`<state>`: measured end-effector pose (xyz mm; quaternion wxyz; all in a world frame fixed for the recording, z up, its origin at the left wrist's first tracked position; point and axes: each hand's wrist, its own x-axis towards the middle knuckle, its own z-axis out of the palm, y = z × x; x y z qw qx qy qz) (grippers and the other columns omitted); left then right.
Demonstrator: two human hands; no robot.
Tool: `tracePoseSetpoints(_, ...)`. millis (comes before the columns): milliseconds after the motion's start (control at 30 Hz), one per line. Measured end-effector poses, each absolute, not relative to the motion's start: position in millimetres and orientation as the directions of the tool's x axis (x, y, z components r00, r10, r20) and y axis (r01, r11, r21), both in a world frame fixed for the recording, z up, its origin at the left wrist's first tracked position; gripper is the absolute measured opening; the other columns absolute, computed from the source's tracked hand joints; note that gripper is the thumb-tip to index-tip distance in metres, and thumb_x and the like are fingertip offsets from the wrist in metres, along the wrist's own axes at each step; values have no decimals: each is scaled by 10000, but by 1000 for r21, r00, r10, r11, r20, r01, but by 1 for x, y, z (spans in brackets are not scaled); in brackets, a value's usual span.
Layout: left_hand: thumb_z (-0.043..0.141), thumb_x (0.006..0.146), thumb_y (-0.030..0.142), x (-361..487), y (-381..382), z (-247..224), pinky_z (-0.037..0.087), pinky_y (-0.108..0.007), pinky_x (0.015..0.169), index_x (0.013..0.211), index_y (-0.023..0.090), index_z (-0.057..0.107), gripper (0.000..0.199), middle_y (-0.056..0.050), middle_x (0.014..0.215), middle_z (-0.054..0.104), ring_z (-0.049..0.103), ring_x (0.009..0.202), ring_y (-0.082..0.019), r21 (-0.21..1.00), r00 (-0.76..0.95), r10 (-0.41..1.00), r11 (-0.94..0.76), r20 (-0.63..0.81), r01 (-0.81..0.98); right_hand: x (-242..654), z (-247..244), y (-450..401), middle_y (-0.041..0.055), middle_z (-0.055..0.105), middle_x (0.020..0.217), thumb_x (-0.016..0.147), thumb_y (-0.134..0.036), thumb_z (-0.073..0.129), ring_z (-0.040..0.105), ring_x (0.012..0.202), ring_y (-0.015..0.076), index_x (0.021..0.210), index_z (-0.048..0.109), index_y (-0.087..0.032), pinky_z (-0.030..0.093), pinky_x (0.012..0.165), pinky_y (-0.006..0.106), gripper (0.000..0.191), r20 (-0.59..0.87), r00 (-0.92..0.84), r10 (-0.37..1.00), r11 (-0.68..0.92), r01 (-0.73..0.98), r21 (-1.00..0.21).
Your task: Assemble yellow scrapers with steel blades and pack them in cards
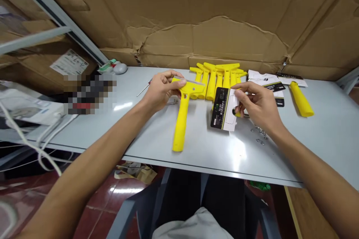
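My left hand [164, 89] is closed around the head of a yellow scraper [181, 123], whose handle points down toward the table's front edge. A metal blade strip runs along the top of its head, with a screw at the middle. In my right hand [259, 104], pinched between thumb and fingers, is a black-and-white packaging card [221, 110] with a hole. A small yellow and dark piece shows by that hole; what it is, I cannot make out. Behind both hands several yellow scraper handles [211, 82] lie side by side.
Small metal nuts or screws [260, 132] lie below my right hand. More printed cards [265, 78] and a loose yellow handle [301, 99] are at right. A thin metal rod [143, 89] lies left of my left hand. A cardboard wall [210, 41] closes the back; white cables [53, 134] hang left.
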<state>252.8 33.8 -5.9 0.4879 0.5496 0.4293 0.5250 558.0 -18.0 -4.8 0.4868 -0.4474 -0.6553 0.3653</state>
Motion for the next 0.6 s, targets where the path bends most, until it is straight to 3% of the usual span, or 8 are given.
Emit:
tracePoseSetpoints(167,947,666,298,240,42,-5,595,-203,517,806,209,622,365,3,763,742,695,605,-125,961,-104,984,-165,145,-224,556,1,-20,-27,664,774,895,-443,849,688,498,139,959,640,-236,548,418,272,302,253,-112,961,266,120,-956)
tracePoseSetpoints(333,883,760,246,236,45,-9,661,-216,654,826,223,617,275,-3,866,745,725,730,-126,936,-227,968,-176,108,-306,556,-3,-17,-35,655,692,869,-565,854,706,545,146,921,583,-237,553,476,261,428,146,-184,972,159,56,-986)
tracePoseSetpoints(600,838,833,274,229,52,-14,675,-270,807,842,237,572,268,-8,901,742,725,852,-141,912,-369,925,-228,94,-341,558,-2,-17,-18,725,776,939,-551,777,713,669,154,883,507,-262,513,563,266,400,75,-281,957,51,-93,-994)
